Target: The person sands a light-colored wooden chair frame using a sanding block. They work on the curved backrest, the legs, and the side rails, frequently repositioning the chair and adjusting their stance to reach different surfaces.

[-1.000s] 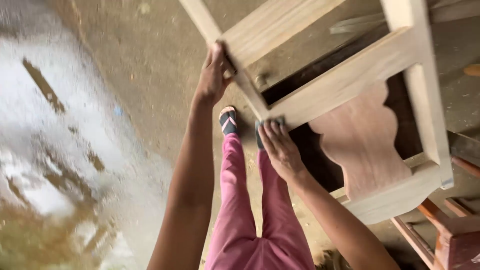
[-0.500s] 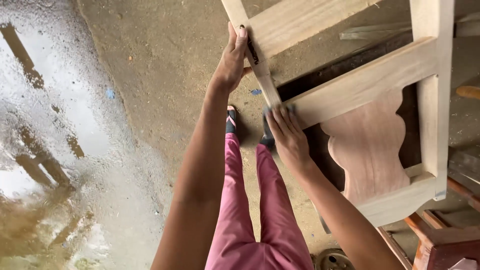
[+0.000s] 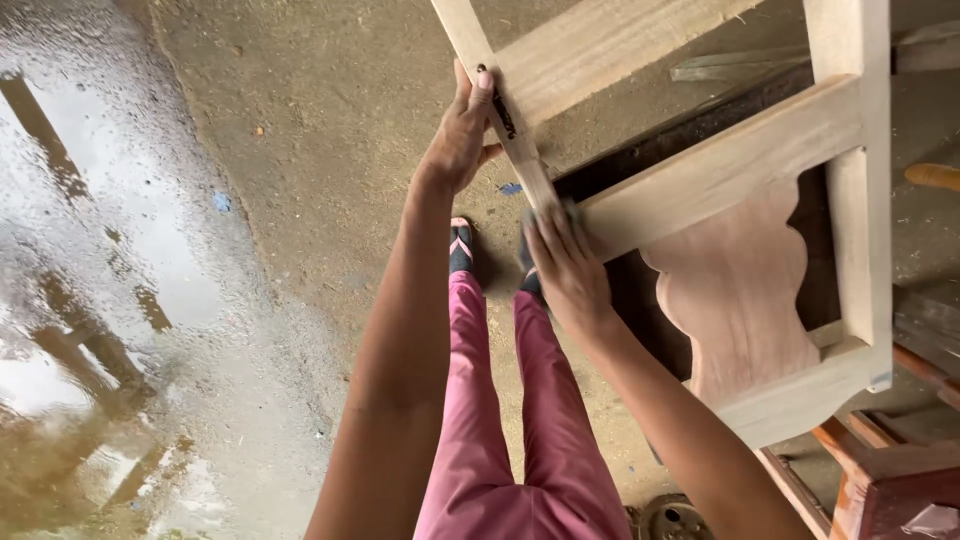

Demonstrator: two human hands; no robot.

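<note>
On the far left the floor (image 3: pixel 300 130) is wet, a shiny puddle (image 3: pixel 90 300) spreading over it, with a small blue scrap (image 3: pixel 221 202) lying on the damp concrete. Next comes the left hand (image 3: pixel 462 135), closed around the slanting upright of a bare wooden frame (image 3: pixel 720 165), thumb on one side and fingers on the other, beside a dark streak on that upright. Below it the person's pink trousers (image 3: pixel 480 400) and dark sandals (image 3: pixel 461 247) point down at the floor. The right hand (image 3: pixel 568 265) lies flat, fingers spread, pressing a dark pad (image 3: pixel 556 212), most likely sandpaper, against the joint where the upright meets the lower rail; it presses rather than grips. The frame is held tilted in front of the person, up off the floor, its curved pinkish splat (image 3: pixel 735 290) set between pale rails. The wood looks unfinished and matte, so the smoothing seems well underway on the rails yet the joint remains in hand, and no stain or varnish shows. At the lower right stands a reddish stool (image 3: pixel 890 480), and a round metal lid (image 3: pixel 672 518) lies by the feet. No package, label or sign is visible.
</note>
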